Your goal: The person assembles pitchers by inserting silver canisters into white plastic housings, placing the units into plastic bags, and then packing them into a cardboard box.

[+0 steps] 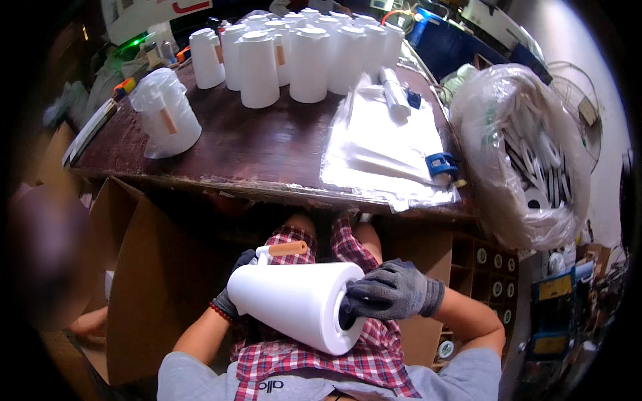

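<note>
both gloved hands (391, 291) grip a white cone (297, 301) below the, seemingly cluttered, dark wooden table (267, 144).

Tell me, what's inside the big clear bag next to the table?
The clear plastic bag is stuffed with lots of long white and dark pieces, jumbled together. The crinkly plastic blurs them, so what they are cannot be told, and the bag's bottom is hidden.
</note>
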Demonstrator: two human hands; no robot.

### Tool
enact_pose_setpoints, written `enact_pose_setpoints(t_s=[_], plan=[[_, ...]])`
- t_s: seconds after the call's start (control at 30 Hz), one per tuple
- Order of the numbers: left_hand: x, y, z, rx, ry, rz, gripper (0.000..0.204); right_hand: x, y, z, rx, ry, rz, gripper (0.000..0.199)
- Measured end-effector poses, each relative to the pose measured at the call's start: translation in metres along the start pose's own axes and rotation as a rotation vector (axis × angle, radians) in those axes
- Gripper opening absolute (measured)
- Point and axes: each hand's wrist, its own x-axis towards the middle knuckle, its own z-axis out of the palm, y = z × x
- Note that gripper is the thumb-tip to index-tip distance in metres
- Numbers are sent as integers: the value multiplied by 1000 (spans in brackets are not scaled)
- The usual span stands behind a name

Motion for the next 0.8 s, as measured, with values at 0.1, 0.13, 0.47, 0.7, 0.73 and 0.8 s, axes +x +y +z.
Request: enact_pose_setpoints(t_s=[0.1,0.13,0.47,0.7,0.73,0.8], plan=[[-1,4,-16,74,-7,50,57,-1,-13,9,33,80,213,29],[-4,12,-18,-32,-55,32,65,-1,-13,10,119,78,398,27],[-48,94,138,2131,-878,1060,66,-60,127,83,631,-10,346,36],[-34,-7,110,2374,-943,853,54,-20,164,69,1315,-91,1244,46],[-24,-14,109,2357,-983,771,53,-12,160,67,1108,-202,1213,51],[-9,-16,114,2328,-1045,581,52,-7,160,81,726,-200,1093,59]])
